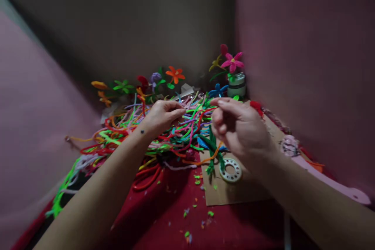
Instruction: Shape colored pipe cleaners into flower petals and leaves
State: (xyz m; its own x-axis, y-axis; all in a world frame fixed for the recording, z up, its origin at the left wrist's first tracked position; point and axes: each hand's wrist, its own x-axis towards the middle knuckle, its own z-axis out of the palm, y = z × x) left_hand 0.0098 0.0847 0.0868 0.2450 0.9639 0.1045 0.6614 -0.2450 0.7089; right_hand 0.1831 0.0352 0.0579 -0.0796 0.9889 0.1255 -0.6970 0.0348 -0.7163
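Note:
My left hand [164,117] reaches over a big tangled heap of pipe cleaners [117,134] in many colours. Its thumb and fingers are pinched together, and whatever they may hold is too small to make out. Across from it, my right hand [240,125] is raised with fingers curled and the index finger meeting the thumb. I cannot see what, if anything, is in that pinch. Below the right hand, dark green pipe cleaners [212,150] and a white ring with round holes [231,170] lie on a cardboard sheet [234,195].
Pipe-cleaner flowers stand at the back, including an orange flower [175,74] and a pink flower [233,62] by a pale jar [236,86]. Coloured snippets [187,213] dot the red cloth [158,218]. A pink curved strip [331,181] lies at right, beside the wall.

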